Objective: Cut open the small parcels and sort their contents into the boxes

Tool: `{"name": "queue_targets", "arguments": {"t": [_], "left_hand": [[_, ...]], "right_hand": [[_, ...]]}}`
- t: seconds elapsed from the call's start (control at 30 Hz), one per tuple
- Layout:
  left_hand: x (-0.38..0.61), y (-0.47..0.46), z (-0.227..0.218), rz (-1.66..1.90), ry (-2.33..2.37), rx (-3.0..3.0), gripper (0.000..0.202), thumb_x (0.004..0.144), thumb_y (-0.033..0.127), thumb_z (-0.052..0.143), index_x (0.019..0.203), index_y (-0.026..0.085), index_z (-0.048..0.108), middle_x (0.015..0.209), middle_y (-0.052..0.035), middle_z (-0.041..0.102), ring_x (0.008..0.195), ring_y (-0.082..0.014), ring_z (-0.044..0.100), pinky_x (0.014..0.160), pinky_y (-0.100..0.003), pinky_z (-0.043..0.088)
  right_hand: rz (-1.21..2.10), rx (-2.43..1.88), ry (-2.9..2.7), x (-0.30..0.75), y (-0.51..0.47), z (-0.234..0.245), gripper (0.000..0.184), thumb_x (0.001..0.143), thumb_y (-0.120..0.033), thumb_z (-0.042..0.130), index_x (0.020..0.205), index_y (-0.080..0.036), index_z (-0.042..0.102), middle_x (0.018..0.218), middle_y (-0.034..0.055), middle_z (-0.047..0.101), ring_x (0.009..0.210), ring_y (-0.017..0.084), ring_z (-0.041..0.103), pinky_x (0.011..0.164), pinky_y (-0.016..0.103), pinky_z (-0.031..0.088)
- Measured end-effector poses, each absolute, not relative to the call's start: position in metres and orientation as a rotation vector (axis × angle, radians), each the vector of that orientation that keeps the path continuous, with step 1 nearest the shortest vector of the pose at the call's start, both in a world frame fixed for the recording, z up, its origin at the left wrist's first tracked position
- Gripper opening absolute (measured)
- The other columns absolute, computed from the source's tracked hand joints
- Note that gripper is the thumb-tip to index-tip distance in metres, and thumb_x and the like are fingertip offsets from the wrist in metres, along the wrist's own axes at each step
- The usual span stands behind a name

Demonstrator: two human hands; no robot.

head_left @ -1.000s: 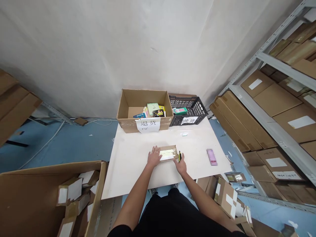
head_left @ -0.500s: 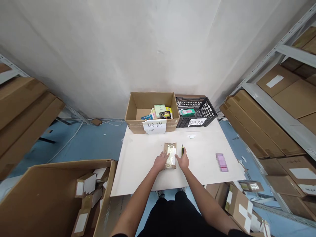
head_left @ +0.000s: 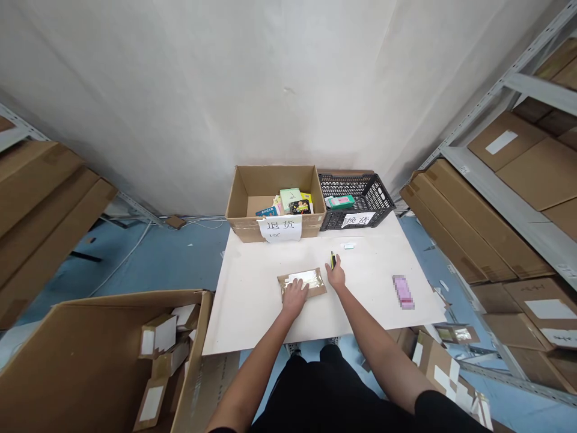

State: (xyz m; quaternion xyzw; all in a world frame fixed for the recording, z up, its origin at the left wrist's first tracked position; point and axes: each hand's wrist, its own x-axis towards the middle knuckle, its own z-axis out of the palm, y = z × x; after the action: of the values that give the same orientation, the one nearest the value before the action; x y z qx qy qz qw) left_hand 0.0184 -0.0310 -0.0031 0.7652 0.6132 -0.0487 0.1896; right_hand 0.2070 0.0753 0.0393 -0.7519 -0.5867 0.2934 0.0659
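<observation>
A small taped cardboard parcel [head_left: 318, 286] with a white label lies crosswise on the white table [head_left: 243, 300]. My left hand [head_left: 295, 298] rests on its label side, fingers spread and lying flat. Just right of the parcel, my right hand [head_left: 336, 275] is closed around a black and yellow utility knife [head_left: 333, 260], which points away from me. Whether its blade is out is too small to tell.
Behind the parcel stand an open carton [head_left: 243, 228] of booklets and a black plastic crate [head_left: 383, 210] with a green box [head_left: 341, 202]. A pinkish blurred item [head_left: 403, 292] lies on the right. A large carton [head_left: 90, 307] of parcels stands left; shelves [head_left: 478, 180] flank the right.
The parcel has turned from lengthwise to crosswise on the table. My right hand has come off its edge and moved slightly forward with the knife, while my left hand stays on the parcel.
</observation>
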Motion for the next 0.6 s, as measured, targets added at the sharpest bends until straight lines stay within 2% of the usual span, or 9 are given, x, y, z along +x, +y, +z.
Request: {"name": "queue_targets", "arguments": {"t": [0.07, 0.13, 0.27, 0.33, 0.47, 0.6], "left_hand": [[0.017, -0.03, -0.009, -0.111, 1.735, 2.143, 0.059, 0.096, 0.031, 0.058, 0.153, 0.039, 0.046, 0.167, -0.0062, 0.036, 0.157, -0.0358, 0.022, 0.12, -0.061, 0.028], [0.016, -0.031, -0.017, -0.087, 1.742, 2.136, 0.057, 0.098, 0.034, 0.054, 0.154, 0.041, 0.044, 0.171, -0.0026, 0.029, 0.159, -0.0353, 0.015, 0.121, -0.063, 0.026], [0.017, -0.037, -0.031, 0.009, 1.767, 2.158, 0.056, 0.099, 0.033, 0.052, 0.154, 0.037, 0.046, 0.172, -0.0049, 0.026, 0.16, -0.0349, 0.015, 0.122, -0.064, 0.025], [0.019, -0.039, -0.036, 0.041, 1.774, 2.16, 0.055, 0.099, 0.032, 0.053, 0.154, 0.035, 0.047, 0.172, -0.0061, 0.026, 0.159, -0.0347, 0.015, 0.123, -0.063, 0.023], [0.019, -0.04, -0.041, 0.072, 1.772, 2.131, 0.056, 0.099, 0.033, 0.053, 0.154, 0.037, 0.046, 0.172, -0.0052, 0.026, 0.159, -0.0344, 0.016, 0.124, -0.063, 0.021], [0.017, -0.038, -0.044, 0.082, 1.759, 2.092, 0.056, 0.1, 0.037, 0.051, 0.156, 0.038, 0.044, 0.172, -0.0032, 0.024, 0.16, -0.0343, 0.014, 0.124, -0.063, 0.02]], "right_hand": [[0.895, -2.213, -1.783, 0.219, 0.061, 0.037, 0.061, 0.105, -0.031, 0.03, 0.163, -0.016, 0.017, 0.113, 0.0111, 0.075, 0.103, 0.026, 0.072, 0.087, 0.031, 0.049], [0.928, -2.102, -1.862, 0.232, 0.04, 0.034, 0.058, 0.103, -0.025, 0.03, 0.16, -0.018, 0.024, 0.106, 0.0074, 0.075, 0.094, 0.025, 0.072, 0.083, 0.031, 0.05], [0.941, -1.825, -2.122, 0.241, 0.007, 0.031, 0.053, 0.1, -0.02, 0.039, 0.153, -0.025, 0.039, 0.121, 0.0062, 0.072, 0.103, 0.022, 0.069, 0.087, 0.029, 0.049], [0.911, -1.836, -2.263, 0.235, 0.002, 0.034, 0.051, 0.1, -0.019, 0.042, 0.15, -0.028, 0.044, 0.127, 0.0067, 0.07, 0.108, 0.022, 0.068, 0.088, 0.029, 0.048], [0.82, -2.092, -2.47, 0.216, 0.006, 0.042, 0.056, 0.1, -0.015, 0.043, 0.154, -0.03, 0.042, 0.119, 0.0114, 0.07, 0.1, 0.025, 0.07, 0.081, 0.031, 0.046], [0.817, -2.193, -2.556, 0.207, 0.003, 0.049, 0.066, 0.094, -0.009, 0.048, 0.156, -0.027, 0.039, 0.116, 0.0153, 0.07, 0.105, 0.028, 0.07, 0.082, 0.033, 0.046]]}}
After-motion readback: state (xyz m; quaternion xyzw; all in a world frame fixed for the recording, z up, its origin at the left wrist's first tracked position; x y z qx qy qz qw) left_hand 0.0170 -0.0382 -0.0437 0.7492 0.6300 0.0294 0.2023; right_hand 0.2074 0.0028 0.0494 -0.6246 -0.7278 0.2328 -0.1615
